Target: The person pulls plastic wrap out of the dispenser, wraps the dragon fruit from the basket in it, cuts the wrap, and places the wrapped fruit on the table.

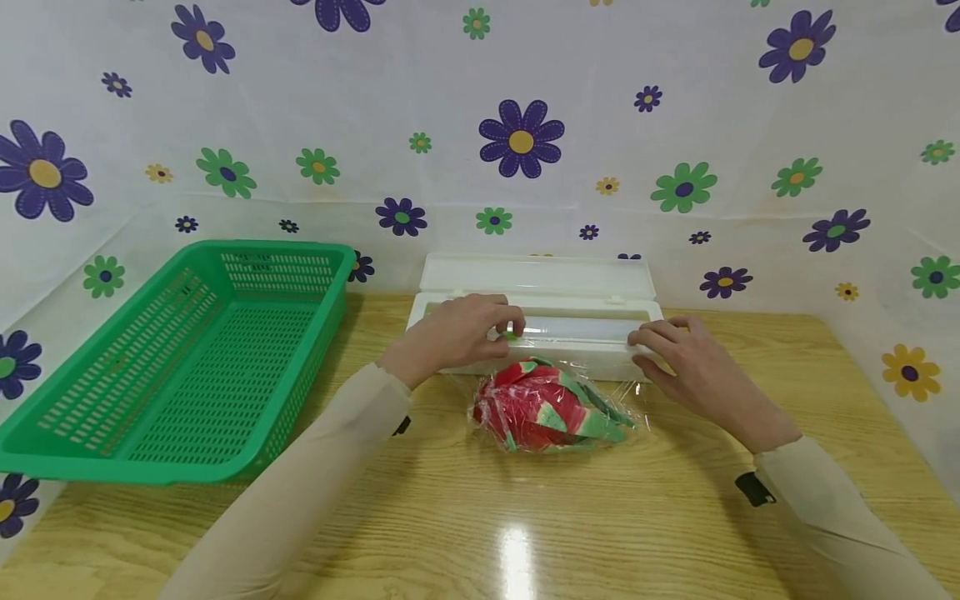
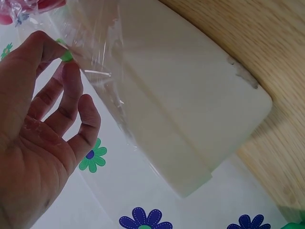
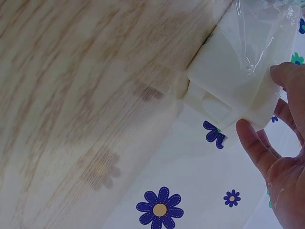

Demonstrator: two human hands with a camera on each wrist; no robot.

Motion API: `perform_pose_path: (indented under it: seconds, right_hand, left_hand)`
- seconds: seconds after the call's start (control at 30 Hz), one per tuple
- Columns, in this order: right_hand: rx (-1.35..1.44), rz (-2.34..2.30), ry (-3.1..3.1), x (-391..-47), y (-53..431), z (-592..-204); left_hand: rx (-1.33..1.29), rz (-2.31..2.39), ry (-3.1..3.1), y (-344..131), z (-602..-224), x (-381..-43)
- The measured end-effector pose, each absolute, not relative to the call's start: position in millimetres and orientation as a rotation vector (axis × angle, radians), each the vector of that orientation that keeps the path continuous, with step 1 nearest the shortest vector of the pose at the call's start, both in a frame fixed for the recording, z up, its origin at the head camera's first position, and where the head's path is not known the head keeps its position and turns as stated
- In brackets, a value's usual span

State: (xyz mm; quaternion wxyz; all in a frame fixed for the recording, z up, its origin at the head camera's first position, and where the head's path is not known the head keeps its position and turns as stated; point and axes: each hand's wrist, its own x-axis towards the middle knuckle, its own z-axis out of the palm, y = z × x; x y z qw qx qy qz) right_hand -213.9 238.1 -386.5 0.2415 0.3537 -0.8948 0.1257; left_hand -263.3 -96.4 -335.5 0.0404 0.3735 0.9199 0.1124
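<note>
A white cling film dispenser (image 1: 555, 362) lies with its lid (image 1: 536, 275) raised, and a roll of film (image 1: 585, 327) shows inside. At its front edge my left hand (image 1: 459, 335) pinches a small green slide cutter (image 2: 66, 56) between thumb and forefinger. My right hand (image 1: 693, 367) grips the dispenser's right end, thumb at the front edge and fingers over the end. Clear film (image 2: 102, 43) hangs down the front side. Just before the dispenser rests a red and green dragon fruit (image 1: 536, 408) covered in film.
To the left stands a green plastic basket (image 1: 300, 392) with slotted sides. A wooden table (image 1: 600, 525) bears everything. Behind it hangs a white cloth (image 1: 585, 50) printed with flowers, close to the dispenser's raised lid.
</note>
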Motion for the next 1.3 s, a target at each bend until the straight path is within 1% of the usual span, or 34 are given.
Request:
perform_pose_path:
  seconds: [0.47, 1.3]
  right_hand:
    - [0.964, 0.358, -2.446, -214.2, 238.3, -387.1]
    - [0.95, 0.367, -2.458, -214.8, 238.3, -388.6]
  left_hand:
    - [1.182, 0.328, 2.823, -100.9, -334.6, -264.2]
    - [1.156, 0.37, 2.819, -105.6, -335.0, -263.6]
